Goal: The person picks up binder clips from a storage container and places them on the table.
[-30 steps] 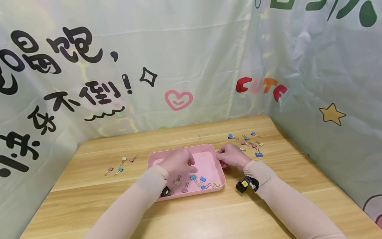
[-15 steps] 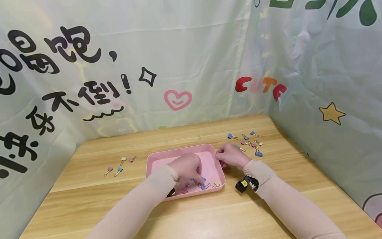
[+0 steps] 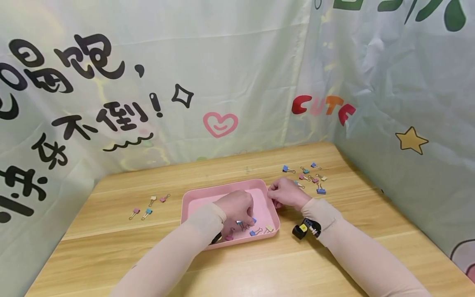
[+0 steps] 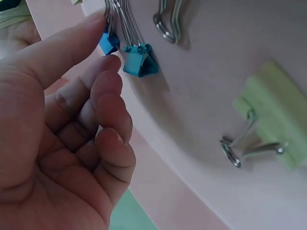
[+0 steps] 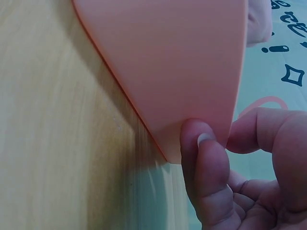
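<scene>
My left hand (image 3: 235, 205) reaches down into the pink tray (image 3: 219, 188). In the left wrist view its thumb tip overlaps the wire handles of a blue binder clip (image 4: 109, 43), and the forefinger tip sits just below that clip. I cannot tell whether they pinch it. A teal binder clip (image 4: 140, 61) lies right beside it. Farther off on the tray floor is a pale yellow-green binder clip (image 4: 276, 115). My right hand (image 3: 287, 193) pinches the tray's right rim, one digit against the outer wall (image 5: 168, 72) and another on the inner side.
Also in the tray are a pink binder clip (image 3: 229, 237) and another blue clip (image 3: 256, 232). Several binder clips lie on the wooden table (image 3: 148, 247) left of the tray, such as a teal one (image 3: 149, 211). More, including a blue one (image 3: 321, 191), are scattered beyond my right hand.
My left hand has moved right and down in the tray, to the blue and teal clips near the front. My right hand stays on the rim.
</scene>
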`<state>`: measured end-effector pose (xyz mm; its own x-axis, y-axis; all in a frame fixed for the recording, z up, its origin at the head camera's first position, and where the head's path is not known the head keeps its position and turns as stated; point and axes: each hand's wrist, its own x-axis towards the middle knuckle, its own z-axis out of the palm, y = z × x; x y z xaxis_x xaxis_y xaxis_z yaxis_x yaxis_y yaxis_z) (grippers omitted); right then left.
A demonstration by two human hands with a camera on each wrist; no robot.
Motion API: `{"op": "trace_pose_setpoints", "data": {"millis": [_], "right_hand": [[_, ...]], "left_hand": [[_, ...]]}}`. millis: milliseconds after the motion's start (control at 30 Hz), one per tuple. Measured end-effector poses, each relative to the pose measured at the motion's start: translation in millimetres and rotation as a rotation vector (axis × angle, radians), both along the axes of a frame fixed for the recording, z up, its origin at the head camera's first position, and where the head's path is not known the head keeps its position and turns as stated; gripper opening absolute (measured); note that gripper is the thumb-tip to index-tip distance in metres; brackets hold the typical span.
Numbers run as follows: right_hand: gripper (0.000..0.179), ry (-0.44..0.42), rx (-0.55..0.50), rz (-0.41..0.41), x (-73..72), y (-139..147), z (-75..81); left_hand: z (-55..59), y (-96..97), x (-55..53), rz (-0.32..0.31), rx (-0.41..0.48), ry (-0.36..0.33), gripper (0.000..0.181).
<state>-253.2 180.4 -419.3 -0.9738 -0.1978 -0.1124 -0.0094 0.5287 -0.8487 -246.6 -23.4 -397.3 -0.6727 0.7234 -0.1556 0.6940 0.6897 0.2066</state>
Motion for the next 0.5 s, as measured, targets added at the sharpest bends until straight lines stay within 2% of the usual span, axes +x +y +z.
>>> {"op": "trace_pose_setpoints", "data": {"millis": [267, 500], "right_hand": [[0.011, 0.000, 0.006, -0.001, 0.2, -0.3, 0.4], [0.011, -0.007, -0.004, 0.001, -0.4, 0.0, -0.2]], "left_hand": [[0.1, 1.1, -6.7, -0.002, 0.020, 0.011, 0.016], [-1.2, 2.9, -6.7, 0.030, 0.028, -0.001, 0.025]]}}
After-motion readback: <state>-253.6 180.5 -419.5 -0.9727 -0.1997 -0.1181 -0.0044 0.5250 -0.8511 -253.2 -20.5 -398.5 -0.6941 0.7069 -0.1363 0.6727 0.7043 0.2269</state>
